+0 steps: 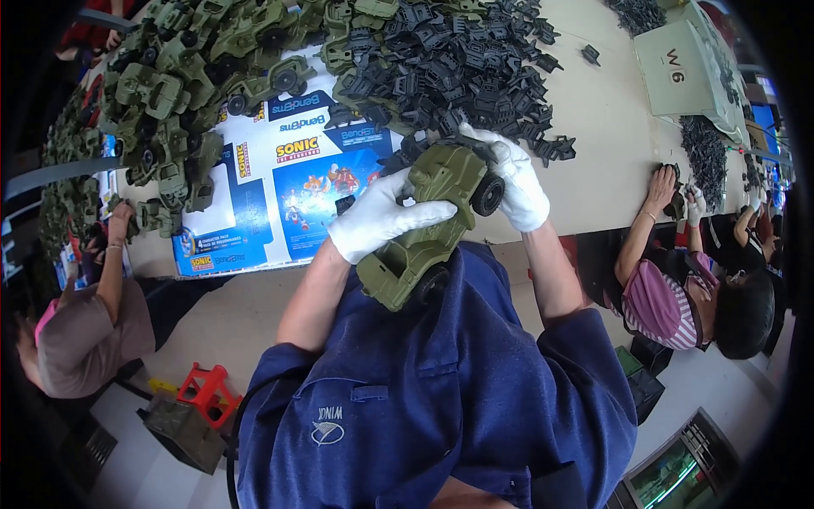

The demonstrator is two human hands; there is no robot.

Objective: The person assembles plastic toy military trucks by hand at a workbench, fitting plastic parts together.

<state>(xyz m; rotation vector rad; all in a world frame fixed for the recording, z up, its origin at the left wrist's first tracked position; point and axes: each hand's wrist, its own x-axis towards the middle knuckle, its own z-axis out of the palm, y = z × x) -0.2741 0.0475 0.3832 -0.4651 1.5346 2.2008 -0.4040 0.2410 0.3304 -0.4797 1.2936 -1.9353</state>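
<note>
Olive-green plastic toy jeep is at beige desk's near edge, long axis slanting lower-left to upper-right, white-gloved left hand gripping its middle, white-gloved right hand nearer its upper end, fingers curled, exact hold hidden.

The toy jeep is smooth olive plastic with a low sheen, its wheel matt black; the gloves are white cloth; dull black plastic parts lie toward the table's far edge, glossy printed cardboard at its near edge
</note>
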